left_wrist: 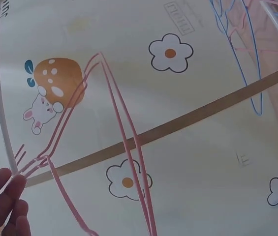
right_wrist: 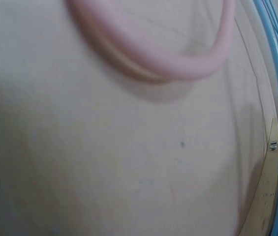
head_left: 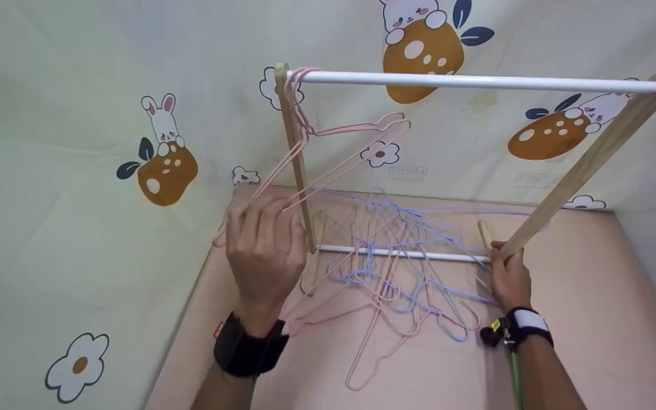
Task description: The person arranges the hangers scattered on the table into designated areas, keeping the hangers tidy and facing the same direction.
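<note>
While the thin pink hangers (head_left: 342, 130) are hung bunched at the left end of the smooth white rod (head_left: 476, 82), they are best spaced side by side, with the stand held steady, as such slender loops seem likely to tangle. Just below the rod, the left hand (head_left: 265, 245) is raised, its back turned to the head camera and fingers loosely bent; nothing is visibly pinched in its grip, though contact cannot be told. Lower down, the pale wooden post (head_left: 590, 162) is gripped near its base by the right hand (head_left: 510, 279). Between them, pink and blue hangers (head_left: 386, 279) are heaped on the pink surface (head_left: 590, 313).
</note>
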`<action>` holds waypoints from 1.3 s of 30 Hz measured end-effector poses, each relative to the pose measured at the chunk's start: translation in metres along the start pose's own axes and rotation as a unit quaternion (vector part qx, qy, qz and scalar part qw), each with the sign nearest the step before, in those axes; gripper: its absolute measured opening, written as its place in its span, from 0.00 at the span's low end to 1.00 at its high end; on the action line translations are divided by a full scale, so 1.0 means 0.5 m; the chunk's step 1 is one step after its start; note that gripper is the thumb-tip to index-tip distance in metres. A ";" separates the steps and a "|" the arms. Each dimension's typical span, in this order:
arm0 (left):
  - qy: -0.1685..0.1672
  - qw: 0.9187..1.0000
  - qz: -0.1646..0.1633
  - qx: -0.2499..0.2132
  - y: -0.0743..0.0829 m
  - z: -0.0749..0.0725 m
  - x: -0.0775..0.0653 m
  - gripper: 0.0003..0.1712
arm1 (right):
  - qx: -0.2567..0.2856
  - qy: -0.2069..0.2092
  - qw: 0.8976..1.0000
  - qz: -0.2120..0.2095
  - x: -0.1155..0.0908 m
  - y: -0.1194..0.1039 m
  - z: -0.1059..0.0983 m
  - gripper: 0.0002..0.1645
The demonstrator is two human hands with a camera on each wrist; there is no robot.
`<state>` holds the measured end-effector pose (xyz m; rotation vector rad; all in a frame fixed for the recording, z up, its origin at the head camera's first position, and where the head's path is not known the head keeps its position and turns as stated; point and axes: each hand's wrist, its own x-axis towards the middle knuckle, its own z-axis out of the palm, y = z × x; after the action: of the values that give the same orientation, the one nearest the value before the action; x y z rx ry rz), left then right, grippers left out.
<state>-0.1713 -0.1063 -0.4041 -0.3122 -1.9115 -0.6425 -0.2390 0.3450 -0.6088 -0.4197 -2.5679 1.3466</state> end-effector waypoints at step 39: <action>-0.286 0.950 -0.112 0.053 -0.082 0.111 -0.323 0.31 | 0.008 -0.010 1.000 0.010 0.001 -0.001 0.001 0.30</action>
<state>-0.1663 -0.0969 -0.5792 -0.2266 -2.5572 -0.6387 -0.2398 0.3446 -0.6086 -0.4327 -2.5726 1.3850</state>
